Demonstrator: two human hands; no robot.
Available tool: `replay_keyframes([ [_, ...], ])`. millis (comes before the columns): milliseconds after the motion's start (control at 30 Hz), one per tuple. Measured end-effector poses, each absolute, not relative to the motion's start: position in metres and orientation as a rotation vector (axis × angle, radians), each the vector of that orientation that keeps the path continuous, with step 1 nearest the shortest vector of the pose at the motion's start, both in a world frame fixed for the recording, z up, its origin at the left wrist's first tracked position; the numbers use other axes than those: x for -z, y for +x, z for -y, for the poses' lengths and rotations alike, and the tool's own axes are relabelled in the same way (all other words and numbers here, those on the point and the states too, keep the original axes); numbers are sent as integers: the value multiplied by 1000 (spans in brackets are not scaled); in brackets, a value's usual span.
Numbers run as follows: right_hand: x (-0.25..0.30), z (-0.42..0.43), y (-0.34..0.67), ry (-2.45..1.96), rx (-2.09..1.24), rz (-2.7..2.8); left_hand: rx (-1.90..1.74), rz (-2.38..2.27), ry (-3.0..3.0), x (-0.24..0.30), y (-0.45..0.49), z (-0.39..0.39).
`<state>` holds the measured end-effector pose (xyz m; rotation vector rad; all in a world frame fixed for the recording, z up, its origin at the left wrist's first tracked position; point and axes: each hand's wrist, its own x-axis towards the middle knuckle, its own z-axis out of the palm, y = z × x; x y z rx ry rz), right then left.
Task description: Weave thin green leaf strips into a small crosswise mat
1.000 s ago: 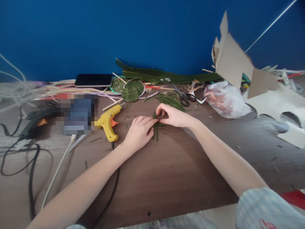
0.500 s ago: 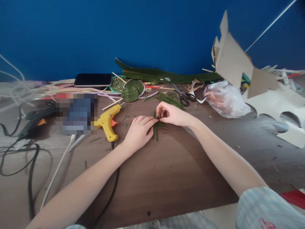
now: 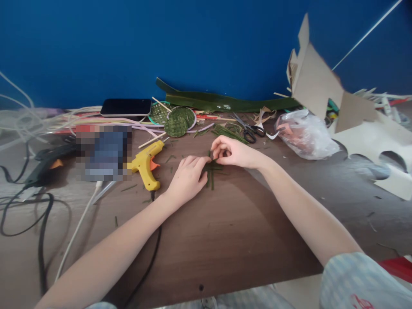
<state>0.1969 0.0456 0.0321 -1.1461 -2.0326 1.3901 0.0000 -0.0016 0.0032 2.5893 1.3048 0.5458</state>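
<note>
A small bunch of thin green leaf strips [image 3: 211,174] lies crossed on the brown table [image 3: 225,231], just beyond its middle. My left hand [image 3: 187,179] rests on the strips from the left, fingers together and pressing them down. From the right, my right hand [image 3: 234,152] pinches the top of the strips between thumb and fingertips. The two hands touch at the fingertips.
A yellow glue gun [image 3: 146,163] lies left of my hands, its cord running toward me. Behind are woven green discs [image 3: 177,121], a phone [image 3: 126,107], scissors [image 3: 247,129], loose green strips [image 3: 230,135], a long leaf [image 3: 225,103], a plastic bag [image 3: 305,135] and cardboard pieces [image 3: 322,86]. Cables [image 3: 38,206] lie at left.
My right hand's fingers have curled tighter on the strips and shifted slightly; my left hand has stayed pressed on them.
</note>
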Motion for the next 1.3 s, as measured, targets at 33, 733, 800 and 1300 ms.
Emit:
replay_keyframes([
  [33,-33,-46,197,-1153,-1385,2037,-547,-1304,2589,-3,0,2],
  [733,-37,-45,197,-1200,-1384,2052,-530,-1273,2600,-5,1,2],
  [800,-37,-45,197,-1226,-1371,2031,-530,-1272,2593,-5,2,2],
  [1300,-34,-44,194,-1385,-946,2294,-554,-1267,2612,-3,-2,2],
])
